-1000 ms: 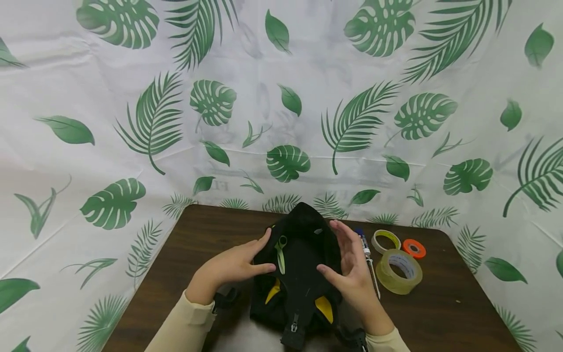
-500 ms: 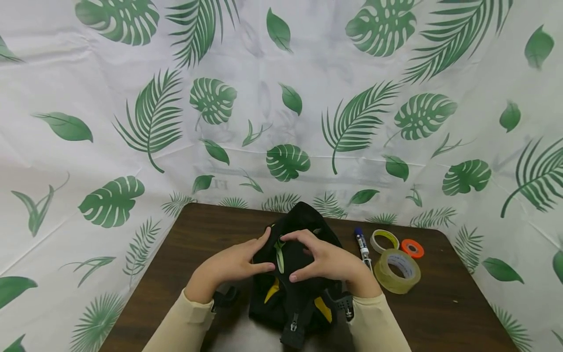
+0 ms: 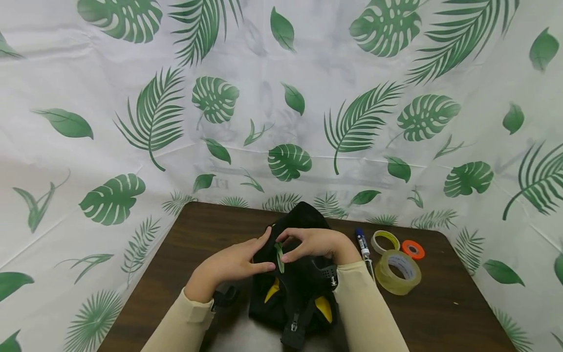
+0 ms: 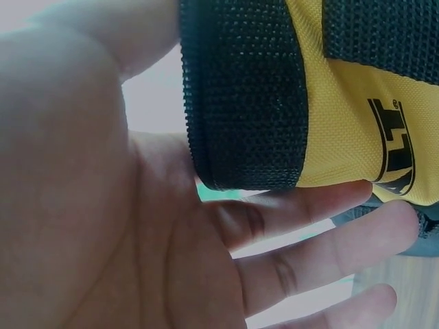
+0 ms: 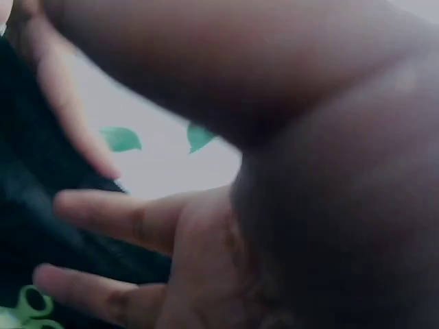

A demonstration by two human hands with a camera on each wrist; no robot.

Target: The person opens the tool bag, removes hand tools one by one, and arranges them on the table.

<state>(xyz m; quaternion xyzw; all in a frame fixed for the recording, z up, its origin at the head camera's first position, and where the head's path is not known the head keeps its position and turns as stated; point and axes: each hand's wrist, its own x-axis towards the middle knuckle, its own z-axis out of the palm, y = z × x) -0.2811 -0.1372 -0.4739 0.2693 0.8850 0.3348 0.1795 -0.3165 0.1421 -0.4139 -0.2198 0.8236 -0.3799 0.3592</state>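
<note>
A black and yellow tool bag (image 3: pixel 303 215) stands with its mouth open at the table's middle; its yellow side (image 4: pixel 343 123) fills much of the left wrist view. My left hand (image 3: pixel 228 261) grips the bag's left wall, thumb at the inside of the rim, other fingers along the outside. Green-handled scissors (image 3: pixel 280 256) lean in the bag opening, between my two hands. My right hand (image 3: pixel 314 244) reaches into the opening, with thumb and forefinger apart beside the scissors. Scissor handle loops (image 5: pixel 34 301) appear near two straight fingertips (image 5: pixel 51 277) in the right wrist view.
Right of the bag lie a blue-capped marker (image 3: pixel 362 243), a yellow-lined tape roll (image 3: pixel 374 240), an orange tape roll (image 3: pixel 413 243) and a large clear tape roll (image 3: pixel 409 283). A leaf-print sheet (image 3: pixel 246 166) hangs behind the dark wooden table (image 3: pixel 211 230).
My right hand has moved left from the bag's right wall, over the opening, to the scissors. Its thumb and forefinger have drawn closer together. My left hand stays on the bag's left wall.
</note>
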